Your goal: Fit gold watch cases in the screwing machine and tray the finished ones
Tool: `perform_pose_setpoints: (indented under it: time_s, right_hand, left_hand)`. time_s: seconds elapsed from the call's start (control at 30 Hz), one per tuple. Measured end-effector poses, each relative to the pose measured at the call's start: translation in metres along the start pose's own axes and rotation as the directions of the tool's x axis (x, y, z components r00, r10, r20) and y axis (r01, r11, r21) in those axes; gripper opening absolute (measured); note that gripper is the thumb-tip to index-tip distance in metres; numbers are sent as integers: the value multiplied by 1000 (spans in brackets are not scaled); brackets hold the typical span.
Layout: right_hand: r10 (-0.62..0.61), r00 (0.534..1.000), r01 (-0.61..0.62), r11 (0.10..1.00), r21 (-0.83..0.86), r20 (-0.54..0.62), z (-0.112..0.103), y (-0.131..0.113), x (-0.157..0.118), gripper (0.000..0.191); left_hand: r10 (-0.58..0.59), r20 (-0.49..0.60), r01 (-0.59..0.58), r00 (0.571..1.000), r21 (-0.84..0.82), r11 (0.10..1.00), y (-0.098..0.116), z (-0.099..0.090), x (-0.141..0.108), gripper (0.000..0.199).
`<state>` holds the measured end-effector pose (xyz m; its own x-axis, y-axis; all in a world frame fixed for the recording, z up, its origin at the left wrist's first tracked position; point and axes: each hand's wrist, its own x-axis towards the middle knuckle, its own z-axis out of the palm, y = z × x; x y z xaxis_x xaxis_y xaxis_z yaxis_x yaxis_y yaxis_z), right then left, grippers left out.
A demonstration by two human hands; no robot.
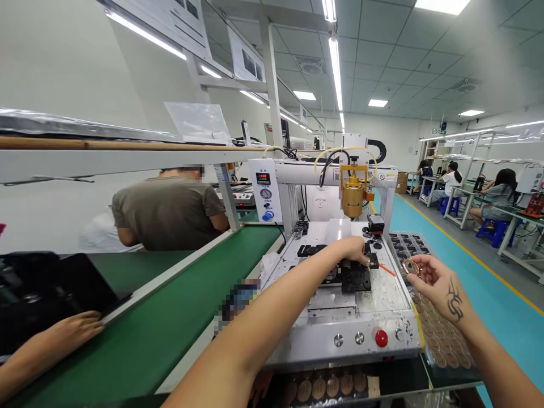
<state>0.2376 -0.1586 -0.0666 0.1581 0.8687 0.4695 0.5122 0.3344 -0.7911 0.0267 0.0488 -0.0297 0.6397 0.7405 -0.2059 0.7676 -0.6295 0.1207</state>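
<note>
My left hand (353, 249) reaches over the white bench machine (306, 343), its fingers bent down at a small black block (373, 261) right of the black fixture (356, 277). Whatever those fingertips hold is too small to make out. Off the machine's right side, my right hand (433, 283) pinches a round metal-rimmed disc (410, 267) between thumb and fingers. An orange stick (387, 270) lies on the machine bed between both hands. Above the bed hangs a brass-coloured machine head (352, 195).
Trays of round brown parts (442, 334) and black parts (408, 243) stand at right. A green conveyor belt (170, 317) runs along the left. Another person's hand (80, 331) rests at its far edge. A red button (381, 338) is on the machine front.
</note>
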Motion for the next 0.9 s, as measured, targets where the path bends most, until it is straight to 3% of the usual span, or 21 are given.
perform_pose_setpoints:
  time_s: [0.17, 0.4, 0.63, 0.8, 0.9]
  right_hand:
    - [-53, 999, 53, 998, -46, 6, 30, 24, 40, 43]
    - [-93, 966, 122, 987, -107, 242, 56, 44, 77, 29]
    - [-37, 849, 181, 958, -224, 527, 84, 52, 126, 24]
    - [-14, 758, 240, 936, -258, 653, 88, 53, 141, 28]
    - [-56, 728, 298, 924, -241, 683, 87, 51, 144, 27]
  left_hand:
    - [-44, 14, 44, 999, 24, 999, 20, -6, 14, 36]
    - [-18, -160, -2, 987, -125, 992, 9, -11, -33, 29]
    - [-29, -441, -177, 897, -419, 891, -11, -26, -79, 22]
    - [-79, -524, -285, 848, -576, 766, -16, -24, -113, 26]
    - [-118, -541, -311, 833, -634, 708, -18, -20, -132, 31]
